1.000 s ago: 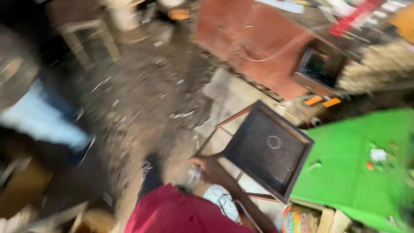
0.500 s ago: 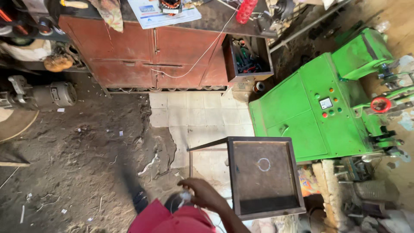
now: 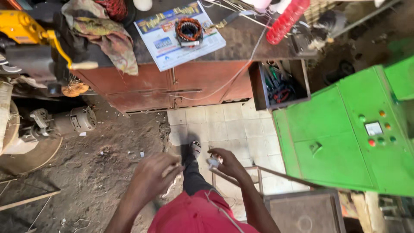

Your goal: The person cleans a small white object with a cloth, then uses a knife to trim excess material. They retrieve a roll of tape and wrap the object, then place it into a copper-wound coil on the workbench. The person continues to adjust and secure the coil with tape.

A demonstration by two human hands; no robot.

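Your right hand (image 3: 228, 162) pinches a small white object (image 3: 213, 162), lying at three o'clock from your left hand (image 3: 152, 177), whose grip is loosely curled, contents unclear.

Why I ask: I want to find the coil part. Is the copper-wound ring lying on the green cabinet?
No, the copper-wound ring lies on a printed sheet atop the dark workbench, not on the green cabinet.

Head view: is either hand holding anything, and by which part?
The right hand pinches a small white object at its fingertips; which part cannot be told. The left hand is curled, contents unclear.
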